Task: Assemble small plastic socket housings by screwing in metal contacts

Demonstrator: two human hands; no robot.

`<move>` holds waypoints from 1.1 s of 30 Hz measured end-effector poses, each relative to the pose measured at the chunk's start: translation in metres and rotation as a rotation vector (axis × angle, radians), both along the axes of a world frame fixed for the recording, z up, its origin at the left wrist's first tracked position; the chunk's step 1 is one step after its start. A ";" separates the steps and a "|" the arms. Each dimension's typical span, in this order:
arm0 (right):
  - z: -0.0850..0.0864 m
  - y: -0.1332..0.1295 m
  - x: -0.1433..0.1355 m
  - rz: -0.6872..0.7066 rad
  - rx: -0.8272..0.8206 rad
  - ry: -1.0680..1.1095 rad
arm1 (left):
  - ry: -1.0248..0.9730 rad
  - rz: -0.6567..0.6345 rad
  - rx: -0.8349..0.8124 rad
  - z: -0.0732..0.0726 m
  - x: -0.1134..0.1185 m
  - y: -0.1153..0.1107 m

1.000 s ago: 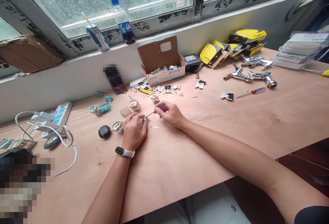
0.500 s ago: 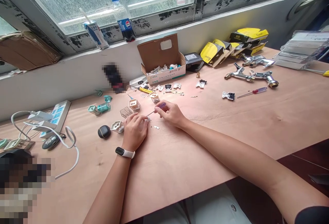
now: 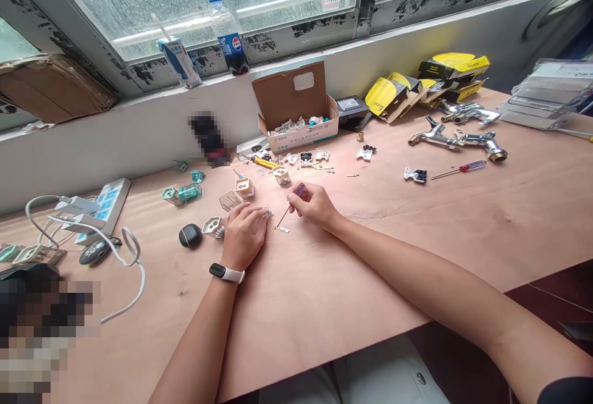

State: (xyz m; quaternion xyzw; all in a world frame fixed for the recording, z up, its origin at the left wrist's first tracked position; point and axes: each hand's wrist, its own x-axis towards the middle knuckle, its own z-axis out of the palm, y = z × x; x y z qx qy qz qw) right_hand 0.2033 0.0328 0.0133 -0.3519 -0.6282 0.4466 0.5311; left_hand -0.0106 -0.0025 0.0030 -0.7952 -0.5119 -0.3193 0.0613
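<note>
Swung off the small part, the screwdriver slants down near a pale strip, clamped in the right hand; the left hand lies palm-down, fingertips at the small part, gripping or not, I can't tell.

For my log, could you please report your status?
Right hand holding screwdriver, tip near flat piece. Left hand at small part. Beige-topped container beside left hand.

From my remote post I see a makeshift workshop: metal taps, a red-handled screwdriver, a wooden worktable.
</note>
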 end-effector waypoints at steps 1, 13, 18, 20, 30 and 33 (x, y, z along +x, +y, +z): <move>0.001 -0.001 0.000 0.033 0.007 -0.010 | 0.000 -0.001 0.002 0.000 0.000 0.000; 0.003 -0.003 -0.001 0.014 0.009 -0.047 | 0.004 -0.004 0.006 0.002 0.001 -0.001; 0.000 0.002 -0.001 -0.027 -0.068 0.050 | 0.014 -0.011 0.007 0.007 0.004 -0.005; 0.000 0.004 -0.001 -0.024 -0.094 0.102 | 0.022 -0.034 0.005 0.010 0.006 -0.007; 0.003 0.005 -0.001 0.004 -0.152 0.221 | -0.029 -0.150 0.045 0.012 0.009 -0.008; 0.002 0.005 -0.001 0.000 -0.158 0.210 | -0.027 -0.154 0.030 0.010 0.008 -0.007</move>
